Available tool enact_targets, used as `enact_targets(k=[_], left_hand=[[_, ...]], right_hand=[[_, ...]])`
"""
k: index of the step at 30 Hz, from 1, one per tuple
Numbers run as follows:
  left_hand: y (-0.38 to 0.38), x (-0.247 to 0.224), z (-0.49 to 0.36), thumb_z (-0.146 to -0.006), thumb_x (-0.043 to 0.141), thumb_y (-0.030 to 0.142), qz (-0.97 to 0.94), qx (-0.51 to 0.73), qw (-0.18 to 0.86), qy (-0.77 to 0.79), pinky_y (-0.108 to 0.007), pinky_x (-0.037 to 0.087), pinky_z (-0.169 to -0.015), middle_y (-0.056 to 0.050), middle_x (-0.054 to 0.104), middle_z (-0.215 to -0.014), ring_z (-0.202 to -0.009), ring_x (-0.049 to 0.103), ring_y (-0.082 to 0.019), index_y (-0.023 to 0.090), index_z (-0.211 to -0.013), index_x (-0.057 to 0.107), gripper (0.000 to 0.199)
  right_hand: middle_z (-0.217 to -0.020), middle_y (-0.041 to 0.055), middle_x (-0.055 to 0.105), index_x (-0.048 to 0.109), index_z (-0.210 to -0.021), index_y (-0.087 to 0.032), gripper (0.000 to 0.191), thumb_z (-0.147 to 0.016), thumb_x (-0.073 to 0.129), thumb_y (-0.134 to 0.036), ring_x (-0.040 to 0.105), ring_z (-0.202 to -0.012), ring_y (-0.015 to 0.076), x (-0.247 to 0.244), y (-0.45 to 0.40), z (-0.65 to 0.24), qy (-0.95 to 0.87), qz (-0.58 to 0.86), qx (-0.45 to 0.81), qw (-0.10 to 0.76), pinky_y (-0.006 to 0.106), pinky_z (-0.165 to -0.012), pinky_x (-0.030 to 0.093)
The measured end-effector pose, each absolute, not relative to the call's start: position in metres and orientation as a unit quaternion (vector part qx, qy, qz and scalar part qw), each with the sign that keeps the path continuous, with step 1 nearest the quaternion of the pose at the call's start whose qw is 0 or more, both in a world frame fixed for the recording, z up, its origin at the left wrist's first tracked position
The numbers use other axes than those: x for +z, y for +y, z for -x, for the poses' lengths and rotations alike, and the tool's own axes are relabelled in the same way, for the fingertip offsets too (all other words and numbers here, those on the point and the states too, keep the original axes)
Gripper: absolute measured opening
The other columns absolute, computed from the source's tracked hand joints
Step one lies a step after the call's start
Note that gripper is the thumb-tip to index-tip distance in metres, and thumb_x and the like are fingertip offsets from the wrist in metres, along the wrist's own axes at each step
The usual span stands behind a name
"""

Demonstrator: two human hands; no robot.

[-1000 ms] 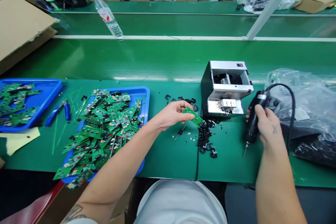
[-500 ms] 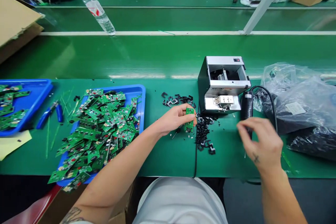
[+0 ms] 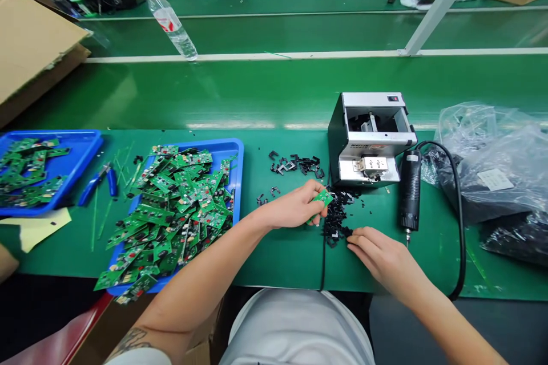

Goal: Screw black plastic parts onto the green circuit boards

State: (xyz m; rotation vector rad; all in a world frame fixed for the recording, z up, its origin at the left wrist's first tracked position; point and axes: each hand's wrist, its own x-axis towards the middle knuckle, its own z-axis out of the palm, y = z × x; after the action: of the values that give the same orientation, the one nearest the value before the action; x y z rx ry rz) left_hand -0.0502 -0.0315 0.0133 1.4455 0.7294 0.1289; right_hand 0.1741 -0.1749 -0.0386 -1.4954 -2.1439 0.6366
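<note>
Green circuit board [image 3: 324, 198] is pinched in the left hand [image 3: 303, 204], apparently freeing the right hand [image 3: 387, 255], whose bunched fingertips meet the black clips' [image 3: 336, 215] near end, grip unclear.

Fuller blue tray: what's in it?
Green circuit boards, heaped past the left and near edges of the tray. Its bare floor shows toward the far right corner; boards cover most of the rest. The left forearm hides part of the near right side.

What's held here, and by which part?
Left hand: green circuit board, thumb across its face. Right hand: at the black parts; whether it holds one cannot be told.
</note>
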Motion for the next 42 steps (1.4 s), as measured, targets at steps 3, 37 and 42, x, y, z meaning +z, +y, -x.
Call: enact_targets(k=[3,37,42], left_hand=[[-0.034,0.016,0.051,-0.092,0.040,0.034,-0.650,0.042,0.697,0.298,-0.025,0.048,-0.066,-0.004,0.057,-0.092,-0.068,0.054,-0.009,0.019,-0.107,0.041,0.021],[-0.050,0.028,0.035,-0.089,0.047,0.023,-0.764,0.193,0.504,0.353,-0.027,0.043,-0.082,-0.002,0.067,-0.104,-0.091,0.060,-0.015,0.021,-0.101,0.061,0.019],[-0.051,0.030,0.033,-0.087,0.048,0.019,-0.769,0.230,0.471,0.365,-0.027,0.043,-0.086,-0.003,0.067,-0.106,-0.098,0.059,-0.017,0.020,-0.100,0.061,0.019]], right_hand=[[-0.095,0.0040,0.068,0.067,-0.095,-0.025,0.014,-0.087,0.056,-0.025,0.064,-0.086,0.0165,-0.031,-0.168,-0.175,-0.731,0.555,0.288,0.273,0.030,-0.079,0.053],[-0.113,0.0136,0.066,0.059,-0.120,-0.019,0.037,-0.091,0.047,-0.039,0.068,-0.087,0.0213,-0.023,-0.151,-0.144,-0.319,0.547,0.561,0.534,0.043,-0.084,0.056],[-0.128,0.0149,0.058,0.048,-0.130,-0.023,0.040,-0.093,0.041,-0.037,0.066,-0.099,0.0261,-0.009,-0.152,-0.144,-0.363,0.533,0.558,0.522,0.048,-0.090,0.053]])
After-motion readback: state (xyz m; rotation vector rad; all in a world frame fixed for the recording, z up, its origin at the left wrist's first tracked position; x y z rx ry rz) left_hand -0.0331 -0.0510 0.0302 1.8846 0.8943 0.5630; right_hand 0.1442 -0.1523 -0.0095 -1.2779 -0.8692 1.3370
